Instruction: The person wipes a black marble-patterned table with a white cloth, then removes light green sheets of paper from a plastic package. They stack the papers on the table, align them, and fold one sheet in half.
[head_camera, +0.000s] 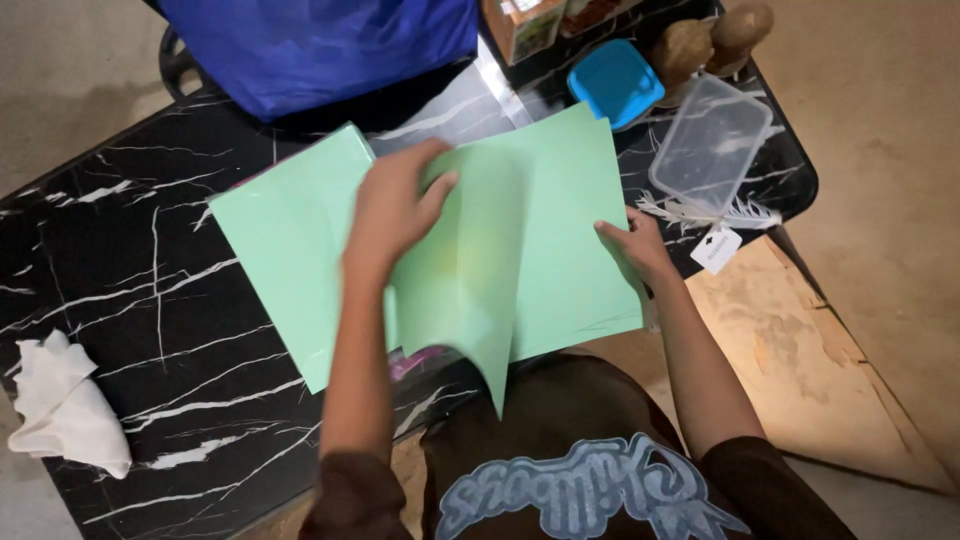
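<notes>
Your left hand is on the stack of pale green paper sheets, fingers pinched over the top edge of one sheet that curls up and bends toward you, its loose corner hanging down past the near edge of the black marbled tabletop. Your right hand holds the stack at its right side, thumb on top, fingers tucked under the edge so you can't see them.

The sheets lie fanned in the middle of the tabletop, partly overhanging the near edge above your lap. Their long axis runs from the far left down to the near right, tilted against the tabletop's edge, with the far corners pointing toward the blue bag at the back. A sliver of something pink peeks out from under the stack by your left forearm.

Off to the right, a clear plastic lid lies flat, a blue container just behind it, a white feather and a small white tag close to your right hand. A crumpled white cloth sits far left.
</notes>
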